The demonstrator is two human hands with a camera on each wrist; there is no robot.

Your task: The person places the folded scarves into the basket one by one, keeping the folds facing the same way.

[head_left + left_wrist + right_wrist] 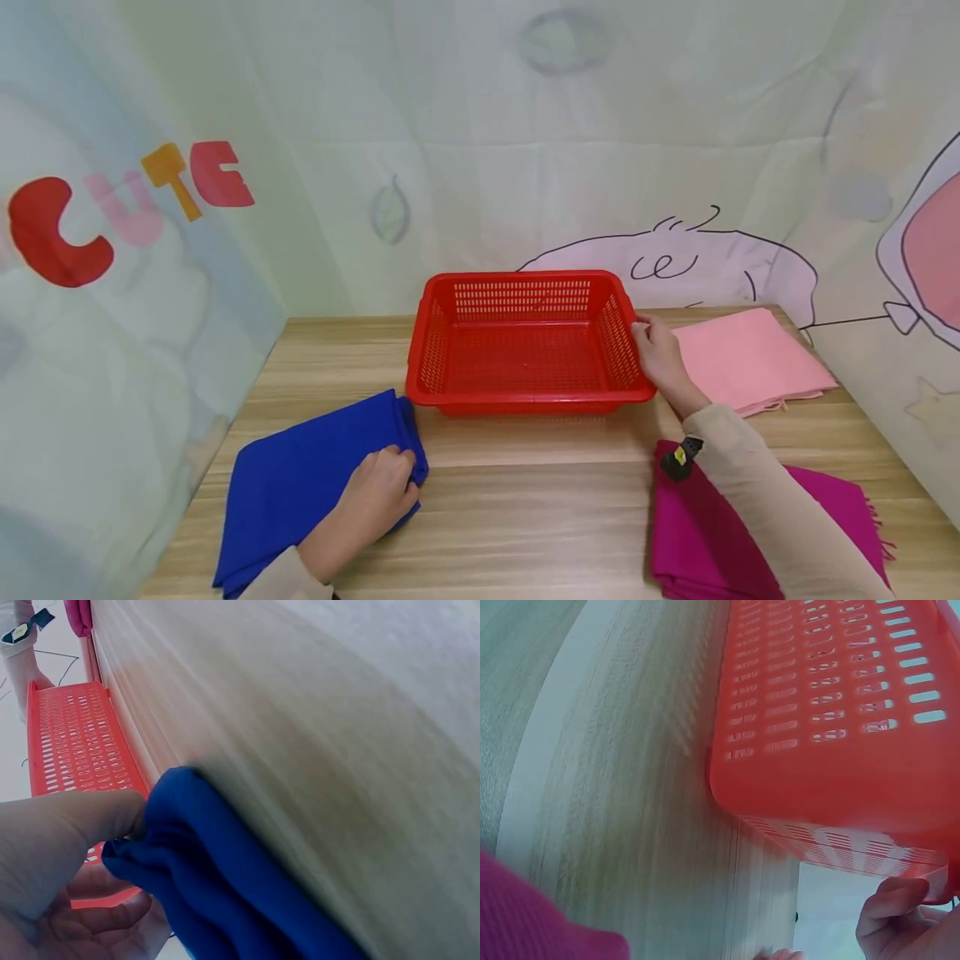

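A red plastic basket (525, 358) with slotted sides sits at the back middle of the table, its inside bare. My right hand (662, 354) grips the basket's right rim; in the right wrist view the curled fingers (889, 915) hold the rim's edge. To the left lies a folded blue cloth (300, 475). My left hand (378, 492) pinches its right edge between thumb and fingers, and the left wrist view shows the blue folds (217, 877) bunched beside the thumb. Part of the cloth is hidden under the left hand.
A folded pink cloth (750, 358) lies at the back right. Below my right forearm is a folded magenta cloth (690, 533) with fringe, partly covered by the sleeve. The wooden table (525, 508) meets a printed curtain (450, 142) behind and at both sides.
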